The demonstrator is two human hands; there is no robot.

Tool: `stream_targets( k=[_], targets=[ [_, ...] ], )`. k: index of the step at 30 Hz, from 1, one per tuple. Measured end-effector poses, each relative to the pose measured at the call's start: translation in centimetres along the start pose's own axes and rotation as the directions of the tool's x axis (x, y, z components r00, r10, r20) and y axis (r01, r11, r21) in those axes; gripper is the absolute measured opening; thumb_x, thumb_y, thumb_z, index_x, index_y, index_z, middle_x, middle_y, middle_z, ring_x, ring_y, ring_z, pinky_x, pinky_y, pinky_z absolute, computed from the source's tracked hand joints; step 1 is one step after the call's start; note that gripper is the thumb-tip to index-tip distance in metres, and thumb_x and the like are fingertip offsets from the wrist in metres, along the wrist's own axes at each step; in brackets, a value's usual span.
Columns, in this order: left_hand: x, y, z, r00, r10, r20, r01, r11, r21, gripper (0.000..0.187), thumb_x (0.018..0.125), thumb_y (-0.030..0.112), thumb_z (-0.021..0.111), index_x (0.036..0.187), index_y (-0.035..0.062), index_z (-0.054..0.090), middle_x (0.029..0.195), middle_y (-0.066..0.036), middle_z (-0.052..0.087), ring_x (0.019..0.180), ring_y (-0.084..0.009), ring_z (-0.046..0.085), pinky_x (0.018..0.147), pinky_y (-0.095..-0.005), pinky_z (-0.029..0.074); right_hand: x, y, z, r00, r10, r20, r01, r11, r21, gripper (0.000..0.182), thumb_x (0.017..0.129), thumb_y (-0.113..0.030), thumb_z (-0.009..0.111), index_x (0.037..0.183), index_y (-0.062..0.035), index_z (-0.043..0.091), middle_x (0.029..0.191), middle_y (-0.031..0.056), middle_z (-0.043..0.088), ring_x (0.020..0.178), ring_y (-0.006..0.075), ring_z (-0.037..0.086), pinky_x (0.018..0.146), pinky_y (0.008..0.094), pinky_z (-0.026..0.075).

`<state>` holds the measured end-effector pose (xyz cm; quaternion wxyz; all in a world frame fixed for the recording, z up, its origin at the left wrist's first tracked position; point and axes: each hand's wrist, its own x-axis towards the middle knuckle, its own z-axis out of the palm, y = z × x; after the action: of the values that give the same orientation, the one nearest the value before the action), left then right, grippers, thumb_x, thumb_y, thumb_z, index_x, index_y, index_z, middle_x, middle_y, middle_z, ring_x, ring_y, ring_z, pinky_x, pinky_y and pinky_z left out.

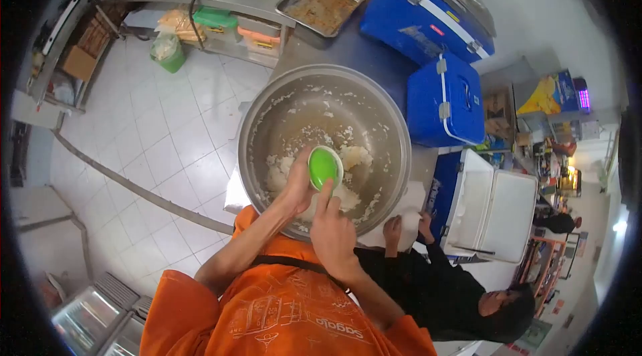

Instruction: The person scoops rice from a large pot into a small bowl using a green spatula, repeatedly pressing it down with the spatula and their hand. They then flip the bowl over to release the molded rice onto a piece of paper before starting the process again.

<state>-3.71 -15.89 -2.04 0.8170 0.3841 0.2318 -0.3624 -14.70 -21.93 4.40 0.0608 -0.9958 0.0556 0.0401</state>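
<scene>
Head view. I see the left hand [297, 181] closed around a white bowl [340, 167], held above the large metal pot [393, 98]. Right hand [332, 229] grips a green scoop [324, 167], its rounded end at the bowl's mouth. White rice [356, 156] lies clumped on the pot bottom, mostly on the side nearer the wearer; grains stuck along the walls. Pot sits on the counter [301, 49]. Beyond it, a metal tray [319, 5] with brown residue; blue coolers to the right. Co-worker in black [435, 296] just beside, hands on pale sheets.
</scene>
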Motion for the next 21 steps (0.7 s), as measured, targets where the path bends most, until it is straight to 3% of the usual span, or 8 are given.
stream_targets(
  k=[5, 7, 8, 10, 14, 16, 17, 21],
  targets=[
    [-0.1, 1.2, -2.1, 0.995, 0.023, 0.096, -0.031, 0.996, 0.086, 0.041, 0.101, 0.039, 0.036, 0.117, 0.0086, 0.057, 0.109, -0.008, 0.064, 0.1, -0.0186, 0.062, 0.088, -0.0423, 0.052, 1.6, 6.1, -1.8, 0.987, -0.131, 0.094, 0.13, 0.991, 0.012, 0.058, 0.084, -0.009, 0.056, 0.138, 0.0056, 0.039, 0.081, 0.0171, 0.06, 0.056, 0.0284, 0.064, 0.055, 0.0382, 0.054],
    [0.4, 1.5, -3.2, 0.996, 0.01, 0.093, -0.015, 0.999, 0.047, 0.04, 0.1, 0.038, 0.037, 0.116, 0.0086, 0.058, 0.109, -0.008, 0.065, 0.099, -0.0186, 0.063, 0.087, -0.0417, 0.053, 2.6, 8.7, -3.3, 0.998, -0.018, 0.058, -0.002, 0.94, 0.34, 0.04, 0.09, -0.01, 0.051, 0.128, 0.0018, 0.05, 0.076, 0.0196, 0.064, 0.057, 0.031, 0.065, 0.058, 0.042, 0.053],
    [0.4, 1.5, -3.4, 0.994, 0.013, 0.108, -0.013, 1.0, 0.004, 0.04, 0.099, 0.037, 0.037, 0.117, 0.0085, 0.058, 0.11, -0.008, 0.065, 0.098, -0.0188, 0.064, 0.085, -0.0405, 0.054, 2.8, 8.7, -2.9, 0.998, -0.025, 0.061, 0.003, 0.94, 0.34, 0.04, 0.09, -0.01, 0.051, 0.128, 0.0018, 0.05, 0.076, 0.0196, 0.064, 0.057, 0.031, 0.065, 0.058, 0.042, 0.053],
    [0.3, 1.2, -3.6, 0.992, 0.018, 0.121, -0.013, 0.999, -0.043, 0.039, 0.099, 0.036, 0.038, 0.117, 0.0084, 0.059, 0.111, -0.007, 0.066, 0.097, -0.0191, 0.066, 0.083, -0.0393, 0.056, 3.2, 8.7, -1.6, 0.984, 0.071, 0.166, -0.169, 0.681, 0.712, 0.025, 0.095, -0.012, 0.047, 0.114, 0.0009, 0.056, 0.071, 0.0212, 0.064, 0.065, 0.0347, 0.066, 0.06, 0.0463, 0.051],
    [-0.1, 0.9, -2.5, 0.997, 0.065, 0.045, -0.064, 0.998, -0.027, 0.035, 0.097, 0.034, 0.039, 0.113, 0.0095, 0.059, 0.104, -0.007, 0.065, 0.089, -0.0189, 0.066, 0.073, -0.038, 0.057, 2.9, 2.9, 1.5, 0.996, 0.054, 0.074, -0.087, 0.803, 0.589, 0.02, 0.096, -0.013, 0.046, 0.103, 0.0018, 0.058, 0.077, 0.0208, 0.066, 0.07, 0.0375, 0.067, 0.06, 0.0476, 0.051],
    [0.8, 0.3, -2.9, 0.997, 0.071, 0.036, -0.07, 0.997, -0.031, 0.033, 0.097, 0.034, 0.04, 0.111, 0.0102, 0.058, 0.101, -0.007, 0.065, 0.088, -0.0188, 0.065, 0.071, -0.038, 0.056, 3.1, 1.8, 2.2, 0.978, 0.093, 0.189, -0.153, 0.929, 0.337, 0.027, 0.097, -0.017, 0.045, 0.104, 0.0034, 0.061, 0.076, 0.0244, 0.064, 0.068, 0.0427, 0.063, 0.06, 0.0482, 0.05],
    [1.0, 0.2, -3.2, 0.996, 0.08, 0.038, -0.08, 0.996, 0.024, 0.032, 0.097, 0.034, 0.04, 0.112, 0.011, 0.057, 0.102, -0.006, 0.064, 0.09, -0.0189, 0.064, 0.071, -0.0387, 0.056, 3.3, 2.1, 2.1, 0.978, 0.099, 0.186, -0.159, 0.925, 0.344, 0.027, 0.097, -0.017, 0.045, 0.104, 0.0034, 0.061, 0.076, 0.0244, 0.064, 0.068, 0.0427, 0.063, 0.06, 0.0482, 0.05],
    [-1.3, 1.5, -3.0, 0.987, 0.153, -0.048, -0.147, 0.984, 0.101, 0.034, 0.096, 0.037, 0.041, 0.112, 0.0115, 0.057, 0.097, -0.005, 0.063, 0.087, -0.0166, 0.064, 0.059, -0.0352, 0.054, 5.5, 8.3, 1.4, 0.936, -0.207, 0.284, 0.09, 0.922, 0.376, 0.026, 0.095, -0.018, 0.047, 0.095, 0.0036, 0.062, 0.081, 0.0278, 0.064, 0.076, 0.0428, 0.065, 0.067, 0.0474, 0.051]
  ],
)
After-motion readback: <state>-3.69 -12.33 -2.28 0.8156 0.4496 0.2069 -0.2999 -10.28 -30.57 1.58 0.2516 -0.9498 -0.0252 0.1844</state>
